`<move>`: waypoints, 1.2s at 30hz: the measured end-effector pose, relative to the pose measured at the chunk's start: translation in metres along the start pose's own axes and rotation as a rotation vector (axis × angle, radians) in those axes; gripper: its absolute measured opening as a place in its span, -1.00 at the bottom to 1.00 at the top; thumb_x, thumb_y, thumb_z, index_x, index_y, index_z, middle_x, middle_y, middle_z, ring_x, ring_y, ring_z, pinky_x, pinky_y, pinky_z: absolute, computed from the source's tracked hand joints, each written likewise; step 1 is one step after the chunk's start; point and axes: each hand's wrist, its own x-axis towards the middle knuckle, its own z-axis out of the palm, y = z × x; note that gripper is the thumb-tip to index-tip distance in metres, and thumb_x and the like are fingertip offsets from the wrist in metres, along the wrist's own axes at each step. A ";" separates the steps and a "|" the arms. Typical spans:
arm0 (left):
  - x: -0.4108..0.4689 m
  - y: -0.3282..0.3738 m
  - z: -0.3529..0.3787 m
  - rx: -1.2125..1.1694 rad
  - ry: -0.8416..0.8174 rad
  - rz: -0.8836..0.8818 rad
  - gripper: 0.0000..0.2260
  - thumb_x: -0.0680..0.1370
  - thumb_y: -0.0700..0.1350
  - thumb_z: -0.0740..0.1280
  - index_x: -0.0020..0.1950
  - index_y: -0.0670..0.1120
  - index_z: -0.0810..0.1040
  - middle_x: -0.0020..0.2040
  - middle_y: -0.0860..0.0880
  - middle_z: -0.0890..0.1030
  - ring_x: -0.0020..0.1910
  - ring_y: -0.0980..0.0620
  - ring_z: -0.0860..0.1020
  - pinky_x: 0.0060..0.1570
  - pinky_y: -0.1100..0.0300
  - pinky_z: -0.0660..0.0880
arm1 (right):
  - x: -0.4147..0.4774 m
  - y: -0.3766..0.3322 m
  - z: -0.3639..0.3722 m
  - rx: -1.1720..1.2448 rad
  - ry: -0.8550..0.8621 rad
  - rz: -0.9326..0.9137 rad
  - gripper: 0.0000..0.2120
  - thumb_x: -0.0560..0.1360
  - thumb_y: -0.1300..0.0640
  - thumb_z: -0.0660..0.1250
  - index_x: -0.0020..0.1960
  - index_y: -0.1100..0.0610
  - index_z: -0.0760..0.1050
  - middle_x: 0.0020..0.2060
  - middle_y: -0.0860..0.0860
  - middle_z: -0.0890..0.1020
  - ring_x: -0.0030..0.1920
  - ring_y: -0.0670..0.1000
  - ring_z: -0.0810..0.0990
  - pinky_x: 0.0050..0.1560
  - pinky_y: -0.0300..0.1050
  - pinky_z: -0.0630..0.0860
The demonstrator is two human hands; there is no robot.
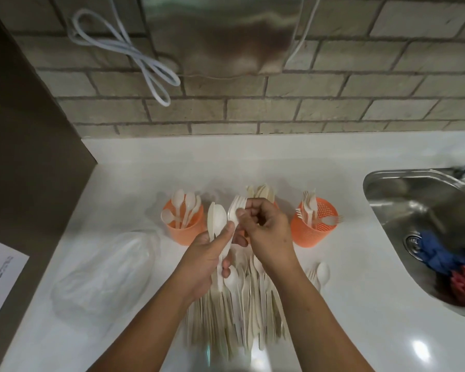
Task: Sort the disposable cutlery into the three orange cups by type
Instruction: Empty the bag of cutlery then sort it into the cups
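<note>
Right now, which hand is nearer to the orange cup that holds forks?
The right hand. It is just left of the fork cup, pinching a fork; the left hand is farther left, gripping spoons, closer to the spoon cup.

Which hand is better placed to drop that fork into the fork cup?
Probably right. The right hand pinches the fork, and the cup of forks stands on its side; the left hand is busy holding spoons.
</note>
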 end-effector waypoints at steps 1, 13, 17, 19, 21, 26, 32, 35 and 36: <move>0.001 -0.001 0.003 0.002 0.016 0.004 -0.62 0.57 0.17 0.35 0.13 -0.12 0.67 -0.06 -0.11 0.70 -0.46 0.04 0.37 -0.46 0.18 0.32 | 0.001 0.001 -0.004 -0.015 0.023 -0.017 -0.96 0.59 0.28 0.39 0.05 0.23 0.57 -0.25 0.08 0.60 -0.36 0.01 0.60 -0.32 -0.08 0.57; 0.008 -0.019 0.039 -0.031 0.122 0.040 -0.70 0.56 0.14 0.40 0.12 -0.03 0.75 -0.15 -0.09 0.69 -0.28 -0.02 0.59 -0.36 0.16 0.44 | -0.001 -0.026 -0.075 -0.186 0.374 -0.376 -0.74 0.59 0.30 0.35 0.20 0.02 0.57 -0.22 0.01 0.59 -0.21 0.08 0.62 -0.12 -0.11 0.60; 0.007 -0.020 0.048 0.060 0.169 0.083 -0.78 0.64 0.10 0.36 0.10 0.06 0.76 -0.26 0.00 0.47 -0.42 0.07 0.33 -0.49 0.21 0.26 | 0.014 -0.047 -0.121 -0.388 0.542 -0.639 -0.74 0.61 0.26 0.32 0.25 0.02 0.54 -0.11 0.06 0.58 -0.14 0.11 0.61 -0.13 -0.01 0.60; 0.007 -0.020 0.053 0.038 0.146 0.081 -0.77 0.65 0.09 0.36 0.12 0.01 0.74 -0.22 -0.03 0.41 -0.41 0.07 0.25 -0.48 0.21 0.16 | 0.026 -0.041 -0.137 -0.508 0.589 -0.703 -0.74 0.60 0.29 0.30 0.23 0.04 0.54 -0.11 0.07 0.55 -0.14 0.06 0.57 -0.11 -0.05 0.58; 0.006 -0.017 0.059 0.048 0.129 0.079 -0.73 0.64 0.09 0.37 0.07 -0.11 0.68 -0.27 -0.01 0.42 -0.42 0.07 0.23 -0.47 0.20 0.13 | 0.037 -0.028 -0.149 -0.635 0.560 -0.692 -0.76 0.60 0.32 0.29 0.21 0.09 0.55 -0.11 0.06 0.54 -0.17 -0.02 0.52 -0.11 -0.07 0.55; 0.002 -0.014 0.071 0.078 0.116 0.110 -0.84 0.66 0.02 0.35 0.17 0.02 0.66 -0.21 0.00 0.62 -0.44 0.09 0.35 -0.49 0.22 0.19 | 0.031 0.005 -0.149 -0.898 0.465 -0.618 -0.83 0.54 0.26 0.41 0.10 0.09 0.64 0.18 0.12 0.48 0.14 0.13 0.46 0.08 -0.15 0.37; -0.003 -0.018 0.088 0.081 0.098 0.087 -0.78 0.65 0.06 0.36 0.23 0.00 0.64 -0.14 0.00 0.66 -0.41 0.10 0.41 -0.49 0.24 0.22 | -0.004 -0.012 -0.102 -0.430 0.118 -0.364 -0.81 0.59 0.03 0.36 0.18 0.01 0.59 -0.07 -0.02 0.58 -0.08 0.00 0.63 -0.03 0.01 0.59; -0.006 -0.020 0.090 0.102 0.076 0.069 -0.75 0.66 0.09 0.33 0.21 -0.02 0.64 -0.10 0.00 0.68 -0.41 0.09 0.43 -0.47 0.21 0.21 | -0.002 -0.026 -0.099 -0.266 0.165 -0.298 -0.89 0.61 0.25 0.33 0.09 0.09 0.56 -0.25 0.06 0.63 -0.26 0.09 0.66 -0.17 -0.04 0.60; -0.006 -0.021 0.089 0.101 0.074 0.065 -0.75 0.66 0.10 0.32 0.22 0.00 0.64 -0.09 0.01 0.68 -0.42 0.09 0.41 -0.49 0.22 0.19 | 0.001 -0.032 -0.106 -0.247 0.254 -0.327 -0.89 0.61 0.25 0.33 0.06 0.07 0.54 -0.25 0.03 0.64 -0.27 0.10 0.66 -0.17 -0.05 0.60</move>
